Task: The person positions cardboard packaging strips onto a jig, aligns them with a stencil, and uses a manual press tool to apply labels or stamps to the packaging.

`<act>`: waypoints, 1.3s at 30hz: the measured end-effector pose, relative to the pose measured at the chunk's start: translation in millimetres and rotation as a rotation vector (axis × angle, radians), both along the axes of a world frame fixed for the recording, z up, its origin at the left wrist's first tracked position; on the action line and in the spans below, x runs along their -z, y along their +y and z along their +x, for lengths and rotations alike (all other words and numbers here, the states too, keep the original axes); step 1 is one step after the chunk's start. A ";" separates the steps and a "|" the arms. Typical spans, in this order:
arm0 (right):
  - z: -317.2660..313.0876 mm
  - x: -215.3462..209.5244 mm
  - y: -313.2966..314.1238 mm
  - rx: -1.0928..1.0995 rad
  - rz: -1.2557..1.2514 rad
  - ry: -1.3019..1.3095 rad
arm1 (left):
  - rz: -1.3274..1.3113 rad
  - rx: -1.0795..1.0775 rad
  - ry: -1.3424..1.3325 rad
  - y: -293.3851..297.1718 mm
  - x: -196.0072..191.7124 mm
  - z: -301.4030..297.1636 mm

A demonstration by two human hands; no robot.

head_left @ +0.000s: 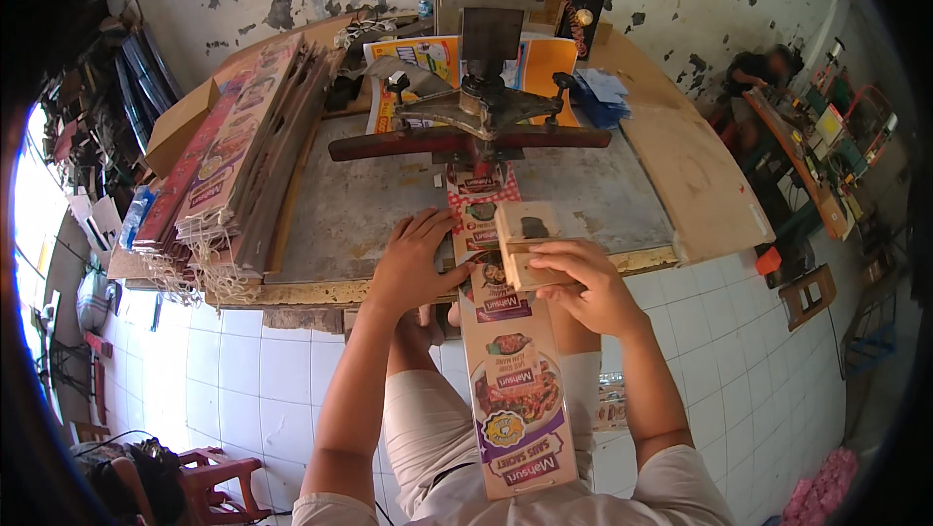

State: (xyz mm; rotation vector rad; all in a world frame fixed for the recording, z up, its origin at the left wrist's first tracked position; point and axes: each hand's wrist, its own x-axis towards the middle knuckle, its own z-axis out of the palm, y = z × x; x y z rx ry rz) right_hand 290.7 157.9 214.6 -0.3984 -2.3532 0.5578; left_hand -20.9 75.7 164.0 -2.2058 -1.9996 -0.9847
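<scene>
A long printed cardboard strip [505,342], with food pictures on it, runs from under the press head toward my lap. My left hand [413,259] lies at the strip's left edge, fingers stretched out and thumb reaching onto it. Fingers and thumb of my right hand [588,283] are closed on a pale wooden block [525,220], which has a dark patch on top. The block rests on or just above the strip's right side; I cannot tell which. Just beyond it stands the press head [476,103], a metal cross-frame with dark reddish bars.
Stacks of printed cardboard strips [238,137] with strings lie on the table's left. A tan board [685,176] covers its right side. Blue packets [603,99] sit behind the press. A red stool [219,482] stands lower left; another person [763,74] sits far right.
</scene>
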 end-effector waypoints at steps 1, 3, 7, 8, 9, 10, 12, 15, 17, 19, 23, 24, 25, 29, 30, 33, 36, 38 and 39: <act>-5.4 -0.2 -0.1 -0.017 0.007 -0.002 | 0.004 -0.002 0.004 0.6 1.1 -0.4; -17.0 -0.3 1.5 -0.043 0.005 -0.004 | -0.003 -0.008 0.018 1.4 3.2 -2.3; -40.2 1.9 15.2 -0.083 -0.037 -0.008 | 0.006 0.022 0.024 2.3 2.5 -4.3; -48.3 4.2 18.7 -0.086 -0.058 -0.016 | 0.005 0.016 0.019 0.1 2.4 -6.1; -52.4 6.5 24.5 -0.076 -0.062 -0.023 | 0.008 0.021 0.009 1.1 1.3 -3.7; -56.9 10.2 32.2 -0.066 -0.066 -0.031 | 0.011 0.027 0.000 2.4 0.7 -1.7; -69.9 17.8 45.3 -0.062 -0.103 -0.027 | 0.016 0.025 0.007 1.8 2.5 -3.1; -87.9 27.3 63.8 -0.044 -0.111 -0.014 | 0.010 0.017 0.013 0.5 3.6 -4.8; -97.2 32.4 77.5 -0.006 -0.001 -0.026 | 0.005 0.019 0.014 1.3 2.1 -3.7; -102.3 37.6 89.1 0.001 0.065 -0.023 | 0.003 0.025 0.013 2.5 -0.5 -2.0; -109.7 44.8 94.3 -0.005 0.080 -0.003 | 0.004 0.035 0.001 2.7 0.5 -3.5; -110.3 45.8 94.1 -0.005 0.092 0.010 | 0.004 0.037 0.001 2.5 1.2 -4.2; -110.2 46.6 94.3 -0.003 0.104 0.023 | 0.003 0.038 0.001 2.6 1.7 -4.3; -110.6 47.8 90.2 -0.004 0.094 0.041 | 0.010 0.037 -0.002 1.2 0.8 -3.9; -109.9 47.9 90.2 -0.004 0.097 0.043 | 0.014 0.038 -0.001 1.3 0.5 -3.5; -109.3 49.3 90.3 -0.008 0.095 0.068 | 0.013 0.037 0.004 1.3 -0.4 -3.0; -107.9 47.6 88.7 -0.009 0.081 0.097 | 0.006 0.028 0.008 0.4 -2.0 -2.8; -104.4 44.5 85.3 -0.003 0.096 0.074 | 0.001 0.025 0.002 0.0 -2.4 -2.6; -104.5 43.6 85.8 -0.003 0.094 0.075 | -0.002 0.027 -0.006 0.1 -2.3 -2.5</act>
